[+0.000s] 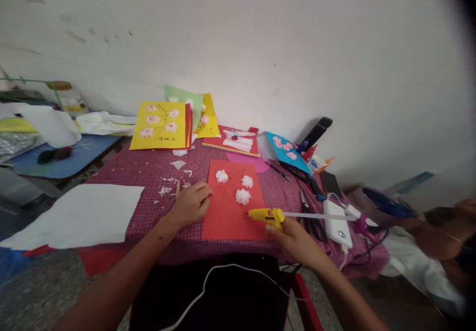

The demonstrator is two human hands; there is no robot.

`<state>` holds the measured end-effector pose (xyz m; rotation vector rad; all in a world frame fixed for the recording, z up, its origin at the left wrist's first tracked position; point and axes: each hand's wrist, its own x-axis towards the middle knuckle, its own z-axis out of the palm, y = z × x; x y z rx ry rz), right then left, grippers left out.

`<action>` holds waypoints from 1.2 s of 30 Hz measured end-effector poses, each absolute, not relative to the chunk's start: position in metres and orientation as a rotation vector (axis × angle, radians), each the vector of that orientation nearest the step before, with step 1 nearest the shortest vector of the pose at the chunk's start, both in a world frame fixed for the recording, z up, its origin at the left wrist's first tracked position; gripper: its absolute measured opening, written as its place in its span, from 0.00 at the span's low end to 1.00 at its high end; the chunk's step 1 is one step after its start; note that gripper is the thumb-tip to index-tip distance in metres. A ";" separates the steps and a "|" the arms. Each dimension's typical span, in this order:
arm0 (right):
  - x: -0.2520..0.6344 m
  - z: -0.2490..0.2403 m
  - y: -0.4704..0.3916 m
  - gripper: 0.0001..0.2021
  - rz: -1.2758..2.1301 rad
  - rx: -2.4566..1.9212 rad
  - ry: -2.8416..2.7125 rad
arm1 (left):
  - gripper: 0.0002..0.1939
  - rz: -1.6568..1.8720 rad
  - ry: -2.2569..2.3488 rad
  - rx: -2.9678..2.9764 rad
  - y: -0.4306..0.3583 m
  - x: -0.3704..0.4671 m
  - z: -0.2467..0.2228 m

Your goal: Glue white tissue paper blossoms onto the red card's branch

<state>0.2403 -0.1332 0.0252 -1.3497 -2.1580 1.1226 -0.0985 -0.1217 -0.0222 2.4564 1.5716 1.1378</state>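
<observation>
My right hand [292, 234] grips a yellow hot glue gun [267, 215], with a long translucent glue stick [316, 215] jutting from its back. The gun's nozzle points left, over the lower right part of a red paper sheet [223, 222]. Three white crumpled-paper flowers lie on that sheet: one upper left [221, 176], one upper right [247, 182] and a larger one in the middle [243, 196]. Faint branch lines are drawn on the paper. My left hand [191, 203] is at the sheet's left edge with fingers curled; what they hold, if anything, is hidden.
White paper [85, 214] covers the left table edge. Finished flower cards [159, 125] stand at the back. To the right are a blue card [286, 150], scissors [314, 217], a white power bank [336, 224] and cables. Another person [416, 251] is at far right.
</observation>
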 end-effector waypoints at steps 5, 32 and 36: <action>0.238 0.027 -0.135 0.16 1.111 -1.354 -2.154 | 0.11 1.132 1.584 2.451 -0.122 -0.098 -0.022; 0.239 0.037 -0.139 0.21 1.055 -1.331 -2.267 | 0.11 1.105 1.626 2.441 -0.123 -0.097 -0.024; 0.241 0.038 -0.139 0.21 1.053 -1.329 -2.271 | 0.12 1.115 1.604 2.447 -0.122 -0.097 -0.022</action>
